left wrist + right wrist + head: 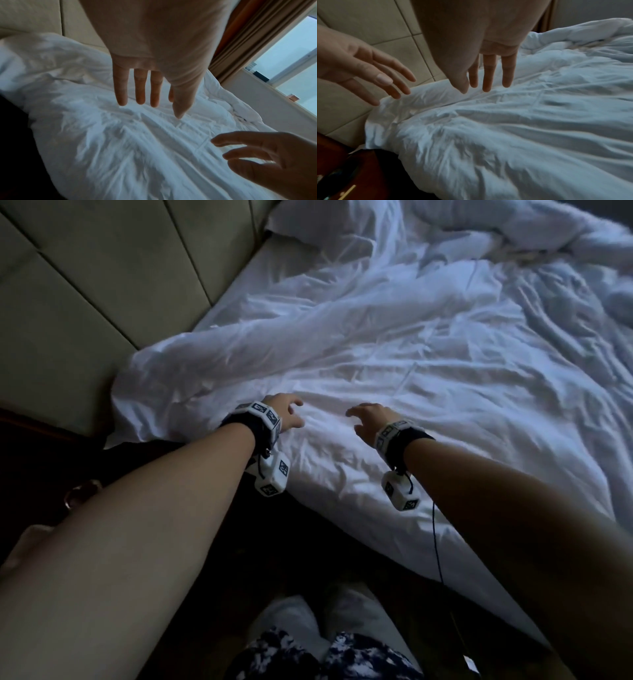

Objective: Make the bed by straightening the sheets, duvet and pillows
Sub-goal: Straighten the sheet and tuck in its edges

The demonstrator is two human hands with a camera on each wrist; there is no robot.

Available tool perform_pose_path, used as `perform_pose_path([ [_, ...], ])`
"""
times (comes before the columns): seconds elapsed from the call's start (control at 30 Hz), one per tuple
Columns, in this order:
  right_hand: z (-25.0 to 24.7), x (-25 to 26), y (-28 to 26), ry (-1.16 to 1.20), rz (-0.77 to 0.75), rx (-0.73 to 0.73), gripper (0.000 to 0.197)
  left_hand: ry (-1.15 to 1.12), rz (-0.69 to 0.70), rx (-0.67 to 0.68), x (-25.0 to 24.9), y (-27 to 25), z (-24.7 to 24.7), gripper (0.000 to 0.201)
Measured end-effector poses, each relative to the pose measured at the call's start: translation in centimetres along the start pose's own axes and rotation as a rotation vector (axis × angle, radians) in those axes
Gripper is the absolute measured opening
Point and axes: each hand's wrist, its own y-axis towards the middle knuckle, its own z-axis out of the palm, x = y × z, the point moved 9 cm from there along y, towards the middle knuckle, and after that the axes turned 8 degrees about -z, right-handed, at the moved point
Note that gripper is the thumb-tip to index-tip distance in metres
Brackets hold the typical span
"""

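A rumpled white duvet (394, 344) covers the bed, its near corner bunched against the headboard. A white pillow (308, 220) lies at the far end by the headboard. My left hand (287, 414) hovers just above the duvet's near edge with fingers straight and spread, holding nothing. My right hand (368, 419) hovers a short way to its right, fingers loosely spread, also holding nothing. In the left wrist view my left hand (147, 97) hangs over the duvet (120, 142), apart from it. The right wrist view has my right hand (486, 81) above the duvet (522, 128).
A padded cream headboard (85, 285) runs along the left. A dark wooden nightstand (342, 175) stands beside the bed's near corner. Curtains (248, 40) and a window (295, 60) lie beyond the bed. My legs and slippers (308, 628) are on the dark floor.
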Motion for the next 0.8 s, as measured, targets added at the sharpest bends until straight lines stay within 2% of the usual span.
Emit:
perform_pose_path([
  [0.2,6.0,-5.3,-8.2,0.071,0.171,0.068,0.040,0.099,0.035,0.184,-2.7,-1.2,9.2,0.060],
  [0.47,14.5,-13.3,-17.2,0.191,0.350,0.164,0.041,0.087,0.144,0.212,-8.8,-2.1,18.6,0.044],
  [0.6,18.3,-17.3,-20.5,0.236,0.420,0.176,0.042,0.108,0.143,0.251,-10.8,-1.3,24.1,0.042],
  [0.7,21.3,-20.4,-22.5,0.286,0.429,0.152,0.044,0.139,0.138,0.288,-12.2,-0.3,28.8,0.051],
  [0.8,25.2,-23.8,-24.8,0.302,0.446,0.170,0.061,0.338,0.202,0.332,-13.9,0.3,34.5,0.077],
])
